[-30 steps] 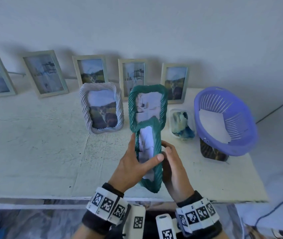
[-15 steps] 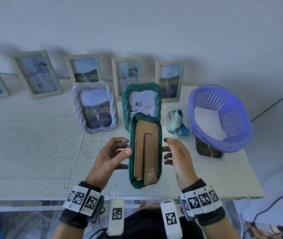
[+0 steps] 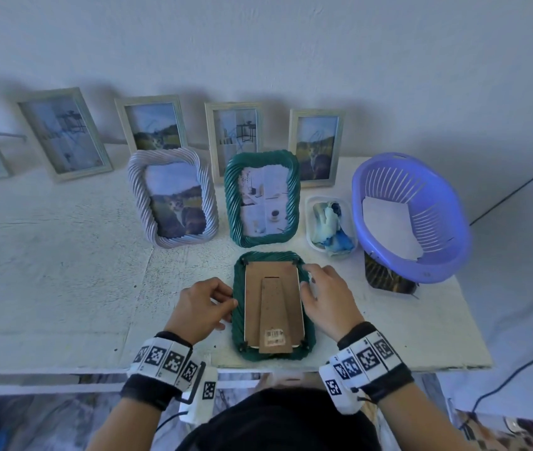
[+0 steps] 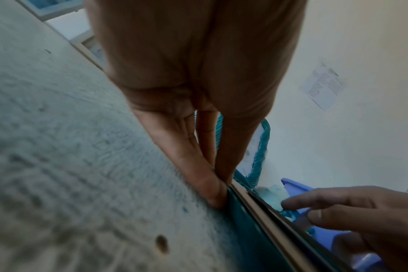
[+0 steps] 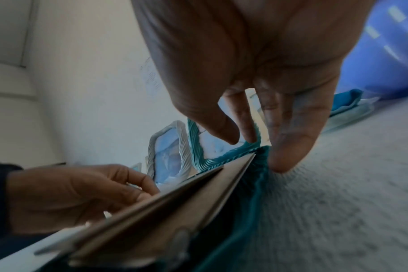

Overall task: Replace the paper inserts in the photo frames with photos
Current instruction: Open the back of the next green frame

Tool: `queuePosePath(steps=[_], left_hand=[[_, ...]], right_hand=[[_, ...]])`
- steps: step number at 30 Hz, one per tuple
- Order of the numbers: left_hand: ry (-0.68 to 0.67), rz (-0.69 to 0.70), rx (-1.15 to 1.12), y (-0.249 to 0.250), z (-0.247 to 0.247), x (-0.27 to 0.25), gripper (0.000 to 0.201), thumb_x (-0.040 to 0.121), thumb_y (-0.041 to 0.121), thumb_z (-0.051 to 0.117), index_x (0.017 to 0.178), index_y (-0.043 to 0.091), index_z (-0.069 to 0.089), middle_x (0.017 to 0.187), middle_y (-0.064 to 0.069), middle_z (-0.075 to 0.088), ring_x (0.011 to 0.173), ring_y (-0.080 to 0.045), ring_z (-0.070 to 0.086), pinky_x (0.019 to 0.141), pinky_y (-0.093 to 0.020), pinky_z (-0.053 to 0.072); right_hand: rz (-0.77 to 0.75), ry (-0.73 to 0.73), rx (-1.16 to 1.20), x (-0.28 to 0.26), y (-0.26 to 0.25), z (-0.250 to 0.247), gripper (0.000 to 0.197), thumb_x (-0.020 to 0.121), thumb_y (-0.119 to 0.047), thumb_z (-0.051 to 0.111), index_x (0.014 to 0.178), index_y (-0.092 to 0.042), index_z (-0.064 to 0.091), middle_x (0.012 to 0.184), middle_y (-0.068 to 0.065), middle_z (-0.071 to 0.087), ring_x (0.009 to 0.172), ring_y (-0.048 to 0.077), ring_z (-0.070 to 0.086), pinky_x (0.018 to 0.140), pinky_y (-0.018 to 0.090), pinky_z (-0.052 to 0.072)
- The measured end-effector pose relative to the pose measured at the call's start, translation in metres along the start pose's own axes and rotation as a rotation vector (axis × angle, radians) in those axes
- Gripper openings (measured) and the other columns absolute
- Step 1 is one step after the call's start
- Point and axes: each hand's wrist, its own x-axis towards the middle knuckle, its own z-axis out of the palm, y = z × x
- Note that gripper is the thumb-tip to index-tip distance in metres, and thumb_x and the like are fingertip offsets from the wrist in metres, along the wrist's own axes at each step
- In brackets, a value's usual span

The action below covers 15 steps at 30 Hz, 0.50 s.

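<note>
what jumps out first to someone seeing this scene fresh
A green frame lies face down at the table's near edge, brown backing up, with the left hand and right hand at its sides. A tilted purple basket sits at the right, and framed pictures line the wall.

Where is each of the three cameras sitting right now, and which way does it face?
Head: above, looking down at the table, both hands beside the face-down green frame.
Left wrist: low along the left hand, toward the purple basket; fingers touch the frame's edge.
Right wrist: low along the right hand, toward the wall; the other hand shows.
Shared: all see the frame; both wrist views catch the opposite hand.
</note>
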Motion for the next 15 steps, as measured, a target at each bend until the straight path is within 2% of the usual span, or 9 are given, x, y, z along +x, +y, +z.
queuePosePath(steps=[4,8,11,15], left_hand=[[-0.006,0.008,0.01,0.0,0.0,0.001,0.008,0.083,0.007,0.072,0.086,0.01,0.066,0.076,-0.006,0.07,0.059,-0.017,0.071,0.052,-0.032,0.059],[-0.002,0.022,0.022,-0.001,0.0,0.001,0.008,0.083,0.006,0.072,0.086,0.01,0.065,0.076,-0.006,0.07,0.059,-0.017,0.07,0.052,-0.031,0.059],[-0.002,0.019,0.013,-0.002,0.0,0.002,0.008,0.083,0.005,0.072,0.086,0.009,0.065,0.076,-0.007,0.07,0.058,-0.019,0.07,0.053,-0.03,0.059],[-0.003,0.018,0.009,-0.003,0.001,0.003,0.007,0.083,0.004,0.071,0.086,0.008,0.065,0.075,-0.009,0.07,0.058,-0.02,0.07,0.056,-0.03,0.06]], right_hand=[[-0.098,-0.07,-0.197,0.009,-0.002,0.0,0.043,0.095,-0.024,0.045,0.138,-0.02,0.047,0.116,0.007,0.048,0.097,0.027,0.057,0.079,0.038,0.051],[-0.087,-0.155,-0.359,0.016,-0.002,-0.003,0.049,0.095,-0.027,0.041,0.144,-0.027,0.04,0.121,0.006,0.045,0.103,0.029,0.048,0.075,0.04,0.051],[-0.136,-0.164,-0.442,0.017,-0.002,-0.007,0.048,0.093,-0.024,0.043,0.142,-0.021,0.043,0.122,0.005,0.049,0.104,0.03,0.046,0.07,0.039,0.048],[-0.225,-0.168,-0.508,0.016,0.006,-0.01,0.044,0.087,-0.021,0.05,0.129,-0.01,0.057,0.108,0.006,0.058,0.089,0.03,0.05,0.063,0.042,0.052]])
